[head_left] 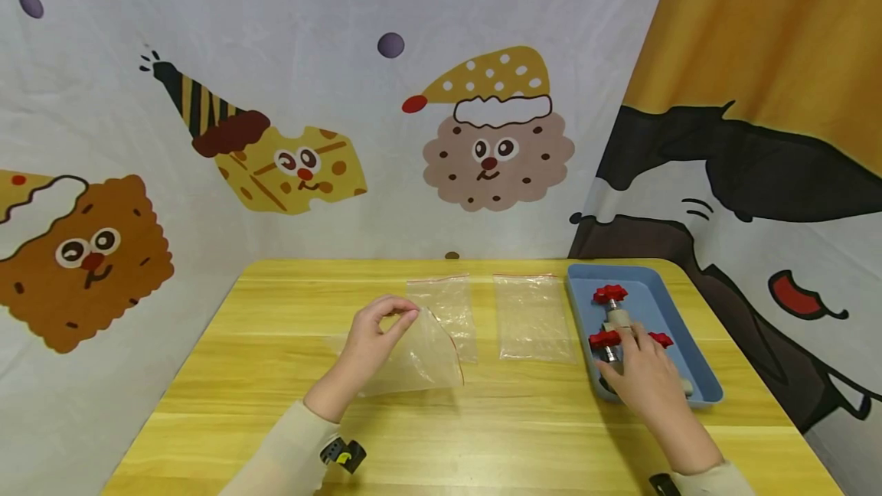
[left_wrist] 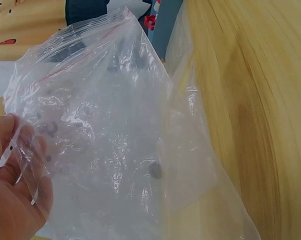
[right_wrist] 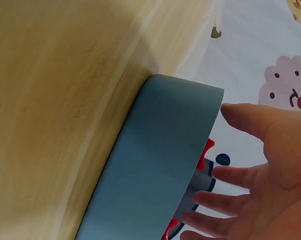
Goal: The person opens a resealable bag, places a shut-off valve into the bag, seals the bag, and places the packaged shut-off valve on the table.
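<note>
- Left hand (head_left: 368,339): thumb and fingertips pinch the edge of a clear red-lined bag (head_left: 420,366), held above the wooden table (head_left: 496,442).
- Right hand (head_left: 648,373): fingers loosely extended over red-handled valves (head_left: 610,295) in the blue tray (head_left: 661,297); contact unclear.
- Two similar bags (head_left: 532,320) lie flat, left of tray.

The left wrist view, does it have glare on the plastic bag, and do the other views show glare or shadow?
Left wrist view: yes, white glints streak the raised bag; head view: small glints also dot the flat bag behind it; right wrist view: a shadow darkens the table beside the blue tray.
</note>
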### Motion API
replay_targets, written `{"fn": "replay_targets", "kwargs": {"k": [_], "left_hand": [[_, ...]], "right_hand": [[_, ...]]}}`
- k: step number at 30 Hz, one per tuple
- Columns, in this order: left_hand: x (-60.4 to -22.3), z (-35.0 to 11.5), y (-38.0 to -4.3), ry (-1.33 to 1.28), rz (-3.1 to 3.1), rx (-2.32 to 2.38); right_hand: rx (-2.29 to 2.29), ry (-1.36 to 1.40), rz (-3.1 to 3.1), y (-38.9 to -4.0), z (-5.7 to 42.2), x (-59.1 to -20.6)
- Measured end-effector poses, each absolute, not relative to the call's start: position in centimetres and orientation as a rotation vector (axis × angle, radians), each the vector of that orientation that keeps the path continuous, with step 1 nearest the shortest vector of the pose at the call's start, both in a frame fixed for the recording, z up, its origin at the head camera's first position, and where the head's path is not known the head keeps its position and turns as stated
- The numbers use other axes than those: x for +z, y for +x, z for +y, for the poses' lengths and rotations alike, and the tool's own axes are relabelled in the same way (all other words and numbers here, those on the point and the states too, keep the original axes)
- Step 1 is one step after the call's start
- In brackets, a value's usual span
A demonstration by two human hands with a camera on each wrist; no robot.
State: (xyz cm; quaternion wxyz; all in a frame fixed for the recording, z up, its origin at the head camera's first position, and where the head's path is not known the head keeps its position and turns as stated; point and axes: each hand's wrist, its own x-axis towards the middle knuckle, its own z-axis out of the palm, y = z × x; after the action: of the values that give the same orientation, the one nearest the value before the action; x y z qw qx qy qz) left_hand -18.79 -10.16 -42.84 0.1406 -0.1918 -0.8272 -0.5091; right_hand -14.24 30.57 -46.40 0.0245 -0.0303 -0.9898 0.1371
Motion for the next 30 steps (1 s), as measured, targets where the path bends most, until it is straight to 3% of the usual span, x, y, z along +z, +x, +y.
{"fn": "replay_targets", "kwargs": {"k": [30], "left_hand": [[-43.0, -10.3, -18.8, -0.550, -2.395, -1.486]], "right_hand": [[0.470, -0.222, -3.293, -15.8, 30.8, -46.5]]}}
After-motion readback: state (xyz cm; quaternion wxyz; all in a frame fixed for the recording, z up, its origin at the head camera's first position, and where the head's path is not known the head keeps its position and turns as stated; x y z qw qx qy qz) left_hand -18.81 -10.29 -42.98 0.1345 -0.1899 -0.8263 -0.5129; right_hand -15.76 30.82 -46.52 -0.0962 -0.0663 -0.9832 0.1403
